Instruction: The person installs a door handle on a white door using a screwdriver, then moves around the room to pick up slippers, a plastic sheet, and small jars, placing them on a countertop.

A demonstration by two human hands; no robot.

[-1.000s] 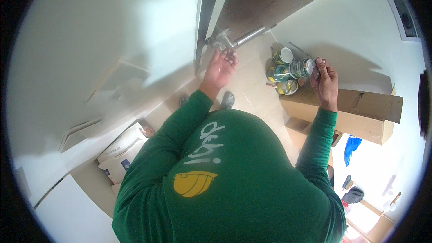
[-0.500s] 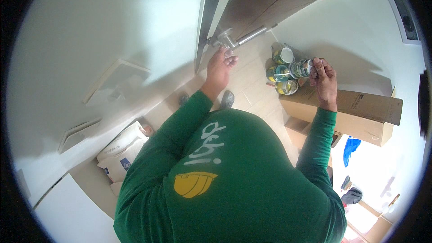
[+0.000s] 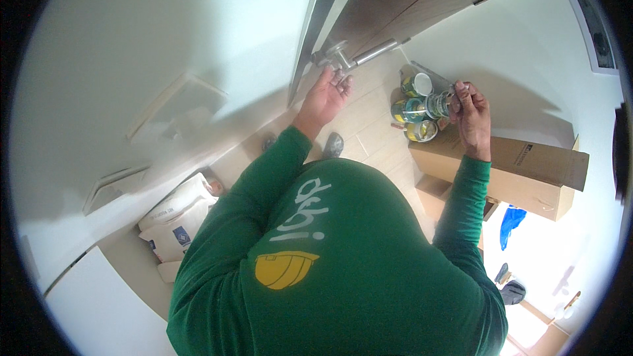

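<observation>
My left hand (image 3: 324, 100) is beside the silver lever handle (image 3: 372, 54) at the wall edge. Its palm faces up and the fingers are loosely curled and apart, with nothing visible in them; whether the fingertips touch the handle's base I cannot tell. My right hand (image 3: 472, 109) is raised on the right with its fingers closed. It seems to hold a thin grey blade-like tool (image 3: 432, 72) that reaches out to the left; the fingers hide its near end. Behind and left of that hand, several cans (image 3: 407, 111) with green and yellow labels stand on the floor.
A long open cardboard box (image 3: 521, 165) lies on the right below my right hand. At lower left are white paper sacks (image 3: 188, 221) and a white panel (image 3: 99, 296). A dark brown door (image 3: 402, 0) stands ahead. Blue cloth (image 3: 511, 224) lies beyond the box.
My left hand has shifted slightly right and its fingers have spread a little. My right hand has turned, so the grey edge of the tool shows more. The view has shifted slightly.
</observation>
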